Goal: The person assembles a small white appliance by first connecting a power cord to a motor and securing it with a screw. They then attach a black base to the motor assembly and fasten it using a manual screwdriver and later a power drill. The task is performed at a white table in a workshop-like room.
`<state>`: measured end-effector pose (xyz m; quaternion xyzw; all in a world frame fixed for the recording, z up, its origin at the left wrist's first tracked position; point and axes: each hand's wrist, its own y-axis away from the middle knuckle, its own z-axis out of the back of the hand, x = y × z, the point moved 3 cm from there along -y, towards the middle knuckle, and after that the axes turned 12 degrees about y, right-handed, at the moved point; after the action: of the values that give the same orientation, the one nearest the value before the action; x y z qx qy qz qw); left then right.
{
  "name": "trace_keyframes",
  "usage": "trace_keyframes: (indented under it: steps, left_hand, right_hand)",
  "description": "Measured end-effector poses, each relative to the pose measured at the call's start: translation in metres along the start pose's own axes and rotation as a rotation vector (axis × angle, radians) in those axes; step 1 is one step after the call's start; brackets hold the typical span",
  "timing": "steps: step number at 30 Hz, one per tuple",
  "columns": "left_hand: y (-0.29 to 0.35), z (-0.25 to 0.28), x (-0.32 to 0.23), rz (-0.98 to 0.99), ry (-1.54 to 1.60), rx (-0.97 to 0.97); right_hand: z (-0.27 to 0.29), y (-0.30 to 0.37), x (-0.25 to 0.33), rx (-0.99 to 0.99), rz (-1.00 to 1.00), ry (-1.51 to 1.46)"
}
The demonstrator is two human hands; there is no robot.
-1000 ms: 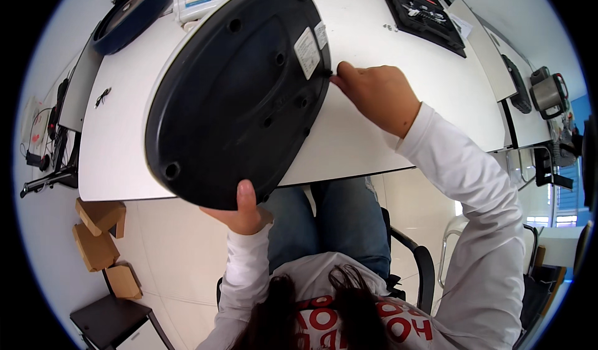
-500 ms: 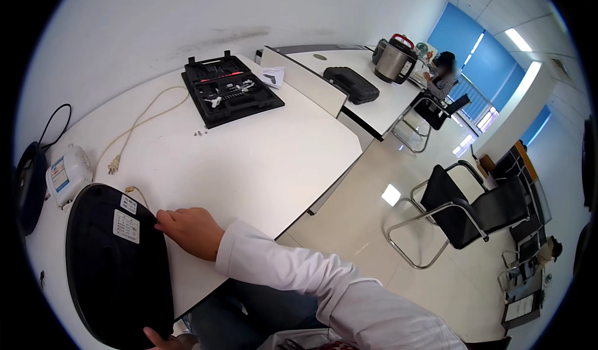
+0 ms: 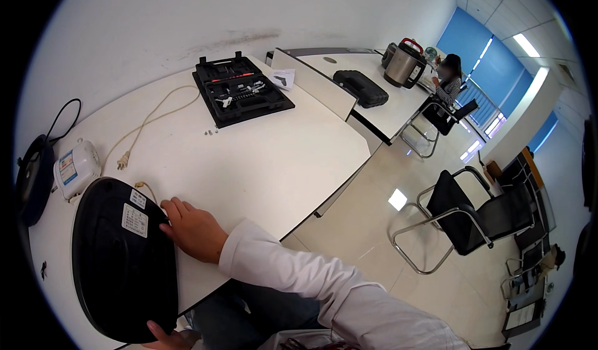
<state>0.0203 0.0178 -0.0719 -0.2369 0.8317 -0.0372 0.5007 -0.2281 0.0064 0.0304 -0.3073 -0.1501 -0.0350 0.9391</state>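
A flat black appliance base (image 3: 124, 275) with rounded edges stands tilted at the left front of the table, its face with two white labels turned toward me. My right hand (image 3: 194, 230) is closed at its right rim, fingers bent and thumb against the edge. Low in the view, my left hand (image 3: 169, 339) grips the bottom corner, with the thumb on the face and the other fingers mostly hidden. A pale cord end (image 3: 142, 185) comes out from behind the base, close to my right hand.
A white appliance part (image 3: 78, 168) and a dark blue object (image 3: 37, 178) stand at the left. Across the table lie a two-pin plug (image 3: 123, 160), small metal pieces (image 3: 212, 132), an open black tool case (image 3: 246, 107) and a leaflet (image 3: 283, 79). A person (image 3: 448, 82) sits beyond.
The right hand's fingers have shifted slightly on the rim, and its thumb now shows. The view has turned a little, so the whole scene sits farther right.
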Motion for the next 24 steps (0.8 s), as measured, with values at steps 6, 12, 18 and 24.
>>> trace_keyframes:
  steps: [6, 12, 18, 24]
  left_hand:
    - [-0.005, 0.011, 0.006, -0.019, -0.031, 0.053]
    - [-0.004, 0.006, 0.001, -0.005, -0.021, 0.057]
    - [-0.001, 0.001, -0.002, 0.015, -0.001, 0.016]
    - [0.000, 0.001, -0.003, -0.011, -0.002, 0.017]
  right_hand:
    - [0.006, -0.002, 0.002, -0.065, 0.044, -0.129]
    - [0.007, 0.004, -0.001, 0.096, -0.069, -0.356]
    - [0.001, 0.006, -0.002, 0.208, -0.147, -0.326]
    - [0.007, 0.013, -0.005, 0.106, -0.161, -0.309]
